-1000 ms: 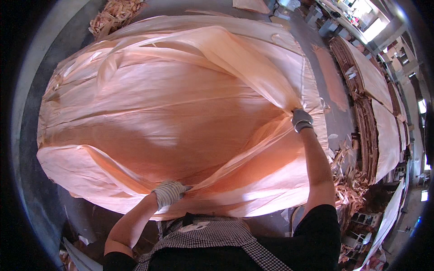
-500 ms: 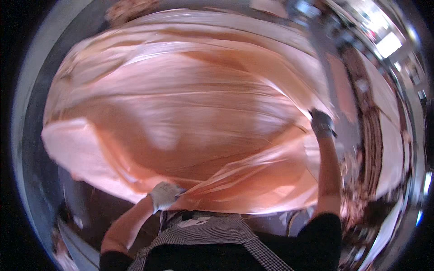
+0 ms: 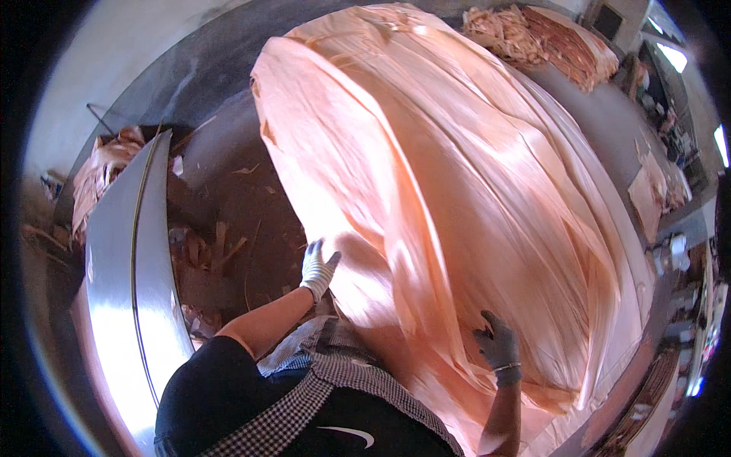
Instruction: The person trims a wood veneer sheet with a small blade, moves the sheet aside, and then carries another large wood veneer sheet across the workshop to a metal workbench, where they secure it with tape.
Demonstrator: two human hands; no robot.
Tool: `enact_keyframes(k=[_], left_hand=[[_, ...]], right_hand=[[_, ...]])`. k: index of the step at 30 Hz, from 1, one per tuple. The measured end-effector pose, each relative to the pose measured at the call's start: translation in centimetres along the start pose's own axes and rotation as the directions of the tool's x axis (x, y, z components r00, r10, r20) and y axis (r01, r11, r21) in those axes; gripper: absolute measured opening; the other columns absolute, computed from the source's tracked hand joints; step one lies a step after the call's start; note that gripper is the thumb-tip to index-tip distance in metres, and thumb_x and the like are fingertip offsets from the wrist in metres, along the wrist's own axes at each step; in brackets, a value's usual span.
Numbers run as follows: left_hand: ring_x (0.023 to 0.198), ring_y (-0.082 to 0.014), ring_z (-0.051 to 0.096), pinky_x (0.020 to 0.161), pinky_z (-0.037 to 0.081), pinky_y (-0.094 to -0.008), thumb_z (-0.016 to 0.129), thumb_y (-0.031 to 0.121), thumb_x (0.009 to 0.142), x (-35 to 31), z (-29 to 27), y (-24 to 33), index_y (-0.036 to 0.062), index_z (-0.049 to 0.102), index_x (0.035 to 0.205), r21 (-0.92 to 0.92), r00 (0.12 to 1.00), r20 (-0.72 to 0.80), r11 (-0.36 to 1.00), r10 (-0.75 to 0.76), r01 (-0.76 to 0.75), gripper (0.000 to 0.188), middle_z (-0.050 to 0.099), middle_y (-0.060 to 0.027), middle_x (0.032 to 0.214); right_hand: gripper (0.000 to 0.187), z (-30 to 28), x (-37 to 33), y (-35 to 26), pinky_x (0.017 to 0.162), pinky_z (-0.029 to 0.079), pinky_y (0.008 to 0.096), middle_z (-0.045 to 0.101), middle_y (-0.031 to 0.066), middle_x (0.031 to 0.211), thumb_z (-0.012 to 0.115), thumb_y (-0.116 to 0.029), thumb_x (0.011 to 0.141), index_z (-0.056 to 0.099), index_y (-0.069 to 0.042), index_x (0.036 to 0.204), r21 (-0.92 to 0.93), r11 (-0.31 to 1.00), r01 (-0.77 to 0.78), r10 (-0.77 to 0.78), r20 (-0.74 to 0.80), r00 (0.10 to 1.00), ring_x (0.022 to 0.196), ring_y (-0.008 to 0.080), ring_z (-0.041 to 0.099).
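A big stack of thin, peach-coloured wood veneer sheets (image 3: 495, 183) fills the middle of the head view. Its top sheet is loose and wavy, with a long raised fold running from the far end toward me. At the stack's left edge, my left hand (image 3: 318, 272), in a white glove with grey fingertips, has its fingers spread against or just beside the veneer. My right hand (image 3: 499, 344), in a grey glove, is over the near part of the sheets. Its fingers are apart and slightly bent, with nothing visible between them; whether it touches the veneer I cannot tell.
On the left stands a shiny metal-like panel (image 3: 141, 266) with a dark strip along it. Veneer scraps (image 3: 217, 247) litter the dark floor beside it. Another veneer pile (image 3: 567, 47) lies at the far right, and stacked sheets (image 3: 647, 404) stand at the lower right.
My view has turned left, so the stack now runs away from me. Both hands, which gripped the top sheet's edges, have let go, and the sheet's fold has shifted.
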State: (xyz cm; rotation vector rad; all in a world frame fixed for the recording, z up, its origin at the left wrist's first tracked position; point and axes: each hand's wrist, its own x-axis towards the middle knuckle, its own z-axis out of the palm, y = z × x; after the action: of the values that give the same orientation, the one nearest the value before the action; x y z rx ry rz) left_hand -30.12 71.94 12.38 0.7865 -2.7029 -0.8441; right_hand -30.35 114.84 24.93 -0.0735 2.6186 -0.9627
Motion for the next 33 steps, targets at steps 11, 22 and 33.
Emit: enact_keyframes(k=[11,22,33], left_hand=[[0.127,-0.0266,0.035,0.111,0.013,-0.0509,0.038,0.05,0.09,-3.6,0.9,-3.4,0.0095,0.047,0.126,0.052,0.091,0.928,-0.369,0.361,0.928,0.055,0.046,-0.0049,0.132],[0.113,-0.0195,0.05,0.098,0.039,-0.0333,0.05,0.025,0.094,6.3,-12.5,-6.8,0.0071,0.04,0.132,-0.891,0.441,0.425,0.28,0.791,0.358,0.044,0.051,-0.0085,0.126],[0.118,-0.0242,0.047,0.102,0.039,-0.0383,0.056,0.043,0.087,31.3,-31.0,-17.6,0.0049,0.037,0.134,-0.764,0.678,0.301,-0.256,0.671,0.593,0.063,0.045,-0.0111,0.133]], right_hand=[[0.036,17.9,-1.7,-10.6,0.06,0.05,0.0462,0.065,0.0162,0.077,0.068,-0.03,0.071,0.058,-0.01,0.1,-0.542,0.841,0.008,0.013,0.036,0.999,0.069,0.0365,0.062],[0.016,22.6,-6.4,-30.3,0.047,0.045,0.0438,0.058,0.0089,0.066,0.064,-0.021,0.074,0.059,-0.01,0.084,-0.674,0.637,0.373,-0.4,0.125,0.908,0.053,0.0297,0.058],[0.017,30.5,12.7,-53.7,0.046,0.044,0.0404,0.058,0.0096,0.07,0.067,-0.013,0.065,0.058,-0.007,0.079,-0.528,0.549,0.648,-0.767,-0.009,0.642,0.05,0.0306,0.054]])
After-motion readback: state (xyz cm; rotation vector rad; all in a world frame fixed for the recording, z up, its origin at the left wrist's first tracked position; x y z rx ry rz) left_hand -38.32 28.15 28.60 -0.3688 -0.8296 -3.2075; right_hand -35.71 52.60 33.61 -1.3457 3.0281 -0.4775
